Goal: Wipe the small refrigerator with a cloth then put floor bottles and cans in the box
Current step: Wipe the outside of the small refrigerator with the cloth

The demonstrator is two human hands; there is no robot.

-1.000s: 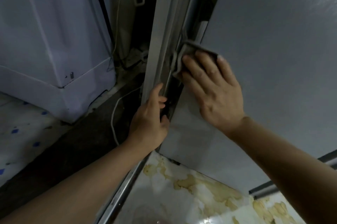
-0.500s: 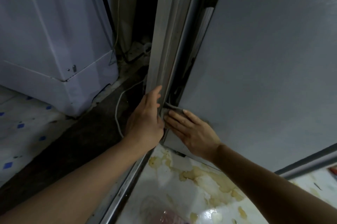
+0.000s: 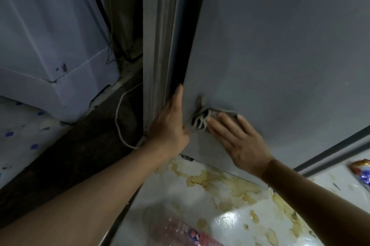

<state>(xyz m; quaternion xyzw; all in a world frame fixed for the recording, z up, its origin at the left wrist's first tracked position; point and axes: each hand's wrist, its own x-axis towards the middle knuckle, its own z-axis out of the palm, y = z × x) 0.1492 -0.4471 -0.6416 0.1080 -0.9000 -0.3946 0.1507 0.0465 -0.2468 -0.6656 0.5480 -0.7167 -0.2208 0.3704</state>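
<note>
A crumpled grey cloth (image 3: 204, 118) lies flat against the grey side panel of the small refrigerator (image 3: 280, 49), low down near the panel's bottom corner. The right hand (image 3: 240, 141) presses it there with straight, spread fingers (image 3: 218, 127); most of the cloth bunches out past the fingertips toward the left hand. The left hand (image 3: 170, 127) sits just beside the cloth, apart from it, with its fingers extended upward along the panel's front edge, resting on the dark gap between the refrigerator body and the pale door seal (image 3: 160, 35); the thumb is hidden behind the hand, so whether it hooks round the edge cannot be told.

Below both hands the floor (image 3: 210, 201) is glossy white with yellow-brown stains. A clear plastic bottle with a pink label (image 3: 186, 231) lies on it beneath the left forearm, near the bottom edge of the view. Far to the right of the right hand, a colourful wrapper or packet (image 3: 362, 171) lies on the floor, cut off by the frame edge.

To the left of the left hand, a white cord (image 3: 120, 117) loops over a dark strip of floor, and beyond it stands a white appliance (image 3: 50, 45) on tiles with small blue marks (image 3: 22, 131).
</note>
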